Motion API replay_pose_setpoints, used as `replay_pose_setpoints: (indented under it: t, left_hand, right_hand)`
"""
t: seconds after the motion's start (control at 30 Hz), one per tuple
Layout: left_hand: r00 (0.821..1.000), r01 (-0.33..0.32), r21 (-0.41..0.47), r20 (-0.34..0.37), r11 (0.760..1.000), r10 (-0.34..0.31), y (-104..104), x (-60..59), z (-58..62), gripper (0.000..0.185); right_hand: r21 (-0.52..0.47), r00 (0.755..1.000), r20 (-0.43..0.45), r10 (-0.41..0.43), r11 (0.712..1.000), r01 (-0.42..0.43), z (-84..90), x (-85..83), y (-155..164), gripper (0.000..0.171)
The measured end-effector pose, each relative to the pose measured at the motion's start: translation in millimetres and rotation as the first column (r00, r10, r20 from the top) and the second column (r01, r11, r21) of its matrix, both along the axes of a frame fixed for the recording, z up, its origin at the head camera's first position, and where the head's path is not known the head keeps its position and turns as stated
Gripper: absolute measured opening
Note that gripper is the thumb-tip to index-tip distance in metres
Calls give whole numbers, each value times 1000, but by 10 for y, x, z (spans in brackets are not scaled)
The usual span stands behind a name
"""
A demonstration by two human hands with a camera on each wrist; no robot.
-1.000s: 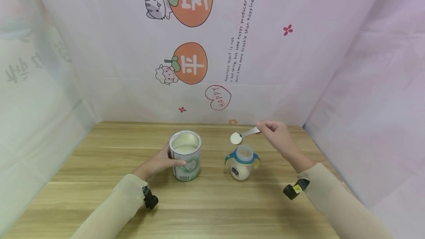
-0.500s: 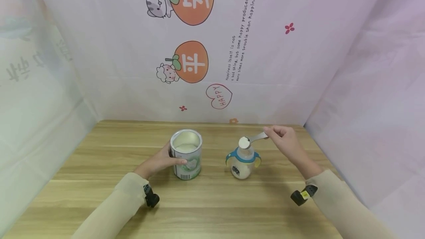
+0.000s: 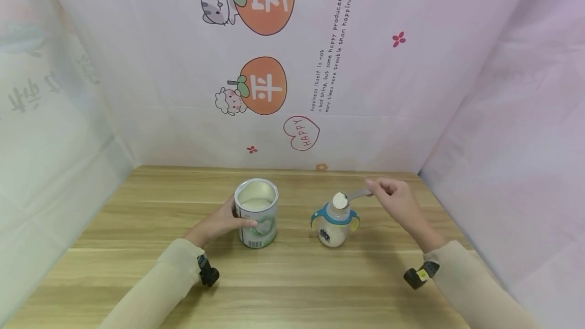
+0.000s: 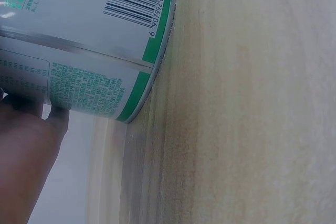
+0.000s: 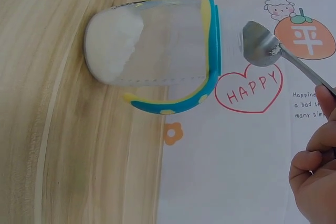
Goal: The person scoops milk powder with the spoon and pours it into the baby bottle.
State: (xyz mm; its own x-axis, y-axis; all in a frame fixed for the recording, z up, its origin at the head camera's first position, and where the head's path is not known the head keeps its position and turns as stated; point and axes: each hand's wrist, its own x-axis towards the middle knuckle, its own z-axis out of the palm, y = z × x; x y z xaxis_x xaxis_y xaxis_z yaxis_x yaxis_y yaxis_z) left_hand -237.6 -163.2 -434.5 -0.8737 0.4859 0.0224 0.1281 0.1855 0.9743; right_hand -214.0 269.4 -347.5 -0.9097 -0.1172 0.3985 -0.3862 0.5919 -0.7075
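Note:
An open tin (image 3: 258, 225) with pale powder inside stands upright on the table, and my left hand (image 3: 224, 223) grips its left side, thumb across the front. In the left wrist view the tin (image 4: 100, 30) shows its barcode and green base band. My right hand (image 3: 397, 202) pinches the handle of a metal spoon (image 3: 358, 194) heaped with white powder. The spoon's bowl is over the mouth of a clear baby bottle (image 3: 332, 236) with blue and yellow handles. In the right wrist view, white powder lies in the bottom of the bottle (image 5: 157, 40), and the spoon (image 5: 260, 44) is at its mouth.
The wooden table (image 3: 274, 288) carries the tin and bottle side by side. A printed white cloth (image 3: 365, 131) hangs behind them. More cloth closes off the left and right sides.
My right hand has moved right and slightly down, bringing the spoonful of powder from behind and left of the bottle to over its mouth. The left hand and tin have stayed put.

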Motion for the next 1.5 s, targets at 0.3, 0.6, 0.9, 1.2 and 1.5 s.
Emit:
replay_pose_setpoints:
  t: [0.3, 0.6, 0.9, 1.2, 1.5]
  left_hand:
    - [1000, 1, -2, -1, 1000, -1, 0, -3, -12, 97]
    - [1000, -22, -22, 14, 1000, 22, 3, 7, -17, 100]
    - [1000, -27, -19, 10, 999, 27, 7, 13, -2, 102]
    - [1000, -29, -16, 6, 999, 29, 3, -4, -19, 102]
    - [1000, -31, -16, 5, 999, 31, 3, 5, -3, 102]
  right_hand:
    - [37, 991, -130, 35, 999, -30, -77, 40, -9, 26]
    - [119, 922, -357, 147, 987, -112, -155, 84, -47, 26]
    - [284, 800, -533, 276, 949, -138, -182, 85, -84, 14]
    - [405, 683, -638, 355, 909, -95, -187, 75, -99, 30]
    - [498, 549, -718, 429, 867, -26, -207, 70, -106, 37]
